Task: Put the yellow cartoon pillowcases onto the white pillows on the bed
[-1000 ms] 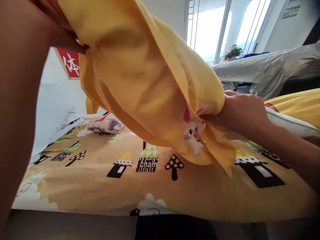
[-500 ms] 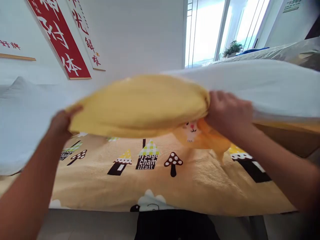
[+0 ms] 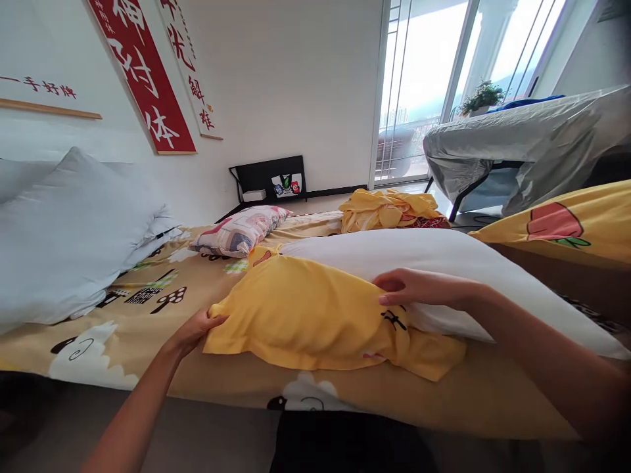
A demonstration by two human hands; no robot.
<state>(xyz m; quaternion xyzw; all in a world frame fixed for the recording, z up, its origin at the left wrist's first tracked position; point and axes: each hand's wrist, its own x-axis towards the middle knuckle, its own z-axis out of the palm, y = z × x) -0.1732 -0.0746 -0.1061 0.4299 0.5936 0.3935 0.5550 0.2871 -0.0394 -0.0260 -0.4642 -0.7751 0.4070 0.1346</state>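
Note:
A yellow pillowcase (image 3: 305, 309) with a printed cartoon face lies partly over one end of a long white pillow (image 3: 444, 256) on the bed. My left hand (image 3: 197, 328) pinches the pillowcase's closed corner between thumb and fingers. Across the white pillow, my right hand (image 3: 414, 289) has its fingertips curled on the pillowcase near its open edge, thumb and index close together. A loose flap of the case hangs down below the right hand. The rest of the white pillow stays uncovered and reaches toward the right.
The patterned bed sheet (image 3: 162, 355) spreads under everything. White pillows (image 3: 64, 243) are stacked at left. A patchwork pillow (image 3: 241, 230) and a yellow cloth heap (image 3: 389, 209) lie beyond. More yellow printed fabric (image 3: 591, 220) is at right. A plastic-covered table (image 3: 517, 138) stands near the window.
The raised pillowcase and white pillow have come down onto the bed. Both hands are lower; the left moved inward to the right. The view has shifted, showing more of the room.

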